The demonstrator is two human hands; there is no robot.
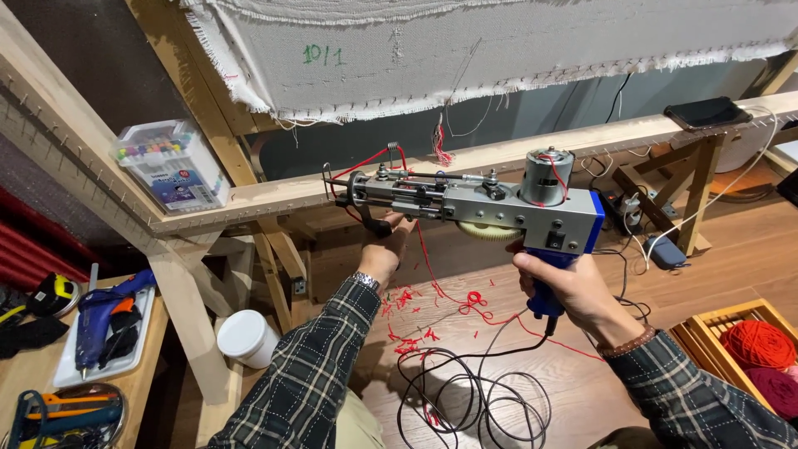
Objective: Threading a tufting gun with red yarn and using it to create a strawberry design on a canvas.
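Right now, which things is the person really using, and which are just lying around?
In use:
- tufting gun, gripped by the right hand, steadied underneath by the left hand
- red yarn threaded into its front
- black cord

Lying about:
- marker box on the wooden frame
- blue glue gun
- white tub
- phone
- yarn balls

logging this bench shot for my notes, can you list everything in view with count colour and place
tufting gun: 1, grey metal with blue grip, centre, held up
red yarn: 1 strand, red, threaded through the gun, scraps on the floor
cable: 1, black, coiled on the floor
backing cloth: 1, off-white, stretched on the frame, top
wooden frame: 1, pale wood
marker box: 1, clear, on the frame, left
glue gun: 1, blue, on a tray, left
white tub: 1, under the frame
phone: 1, dark, frame top right
yarn balls: 2, red and maroon, crate at right
left hand: fingers on the gun's front
right hand: gripping the blue handle
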